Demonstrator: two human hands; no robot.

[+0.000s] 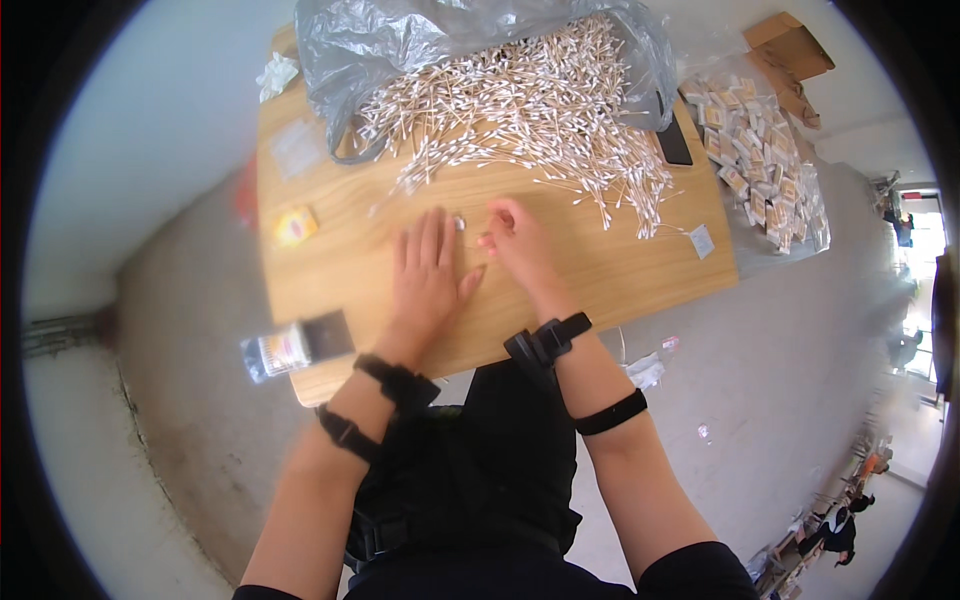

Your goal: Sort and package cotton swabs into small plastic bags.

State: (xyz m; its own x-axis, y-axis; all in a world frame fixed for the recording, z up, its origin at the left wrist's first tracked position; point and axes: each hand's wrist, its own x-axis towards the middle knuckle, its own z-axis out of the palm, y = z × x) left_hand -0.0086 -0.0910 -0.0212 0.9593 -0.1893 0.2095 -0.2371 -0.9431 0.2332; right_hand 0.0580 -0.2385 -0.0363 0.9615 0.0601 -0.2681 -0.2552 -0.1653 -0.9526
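My left hand (425, 270) lies flat over the wooden table (350, 240), palm down, fingers stretched out and slightly blurred. A small whitish object (459, 223) sits beside its index fingertip; its kind is too small to tell. Just to the right, my right hand (512, 240) is closed with the fingers curled in. Whatever those fingers may hold is hidden. Beyond both hands spreads a large heap of cotton swabs (520, 110) with wooden sticks and white tips, spilling out of a grey plastic bag (390, 45).
A dark phone (674, 143) lies right of the heap, near a small white card (700, 242). Farther right, a clear bag holds many small packets (755, 165). Left are a yellow packet (295, 226), a clear plastic piece (297, 149) and a plastic pouch (278, 352) at the corner.
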